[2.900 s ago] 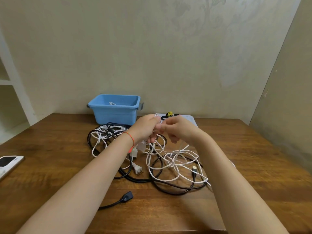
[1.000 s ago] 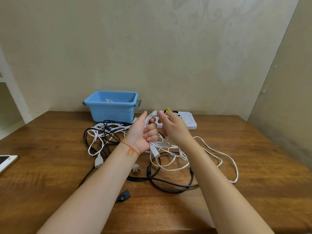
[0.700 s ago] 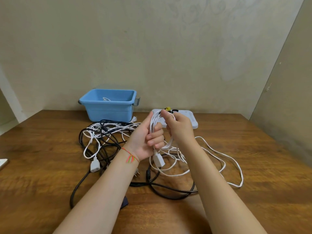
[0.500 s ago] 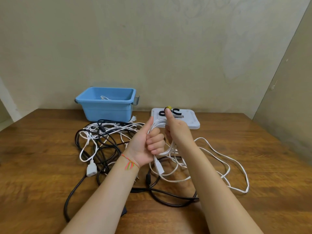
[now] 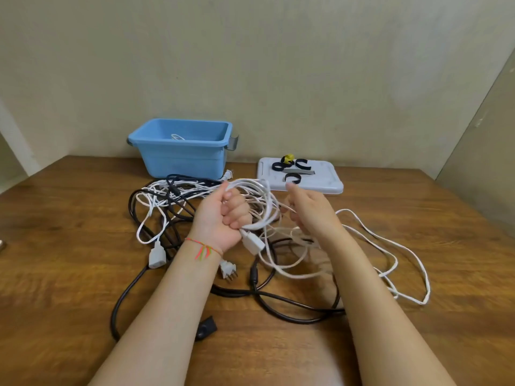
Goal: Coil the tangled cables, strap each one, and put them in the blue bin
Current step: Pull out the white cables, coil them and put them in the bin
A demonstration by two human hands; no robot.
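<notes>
Early in the job, by the look of it – just one white cable end peeking out of the blue bin (image 5: 181, 151) at the back of the table (image 5: 418, 246), presumably one cable already coiled and dropped in. Still loose on the wood: a heap of tangled cables (image 5: 170, 207), white and black together, in front of the bin, plus a thick black cable (image 5: 278, 302) looping toward the near edge. Straps (image 5: 291, 169) – black loops and a yellow one – waiting on the pale grey tray (image 5: 328, 182) to the right of the bin.

Coiling of the white cable (image 5: 264, 207) under way, only partly done: a few loops gathered, a long slack tail trailing off to the right across the table. No strap on it yet.

Left hand (image 5: 223, 218) raised above the heap, fingers (image 5: 237, 213) clenched round the gathered loops, thumb on top, white plug hanging just below the fist. Right hand (image 5: 309, 210) just beside the coil, fingers loosely curled with a thin run of the same cable passing through them; pinched or merely guided – hard to tell, blurred there
</notes>
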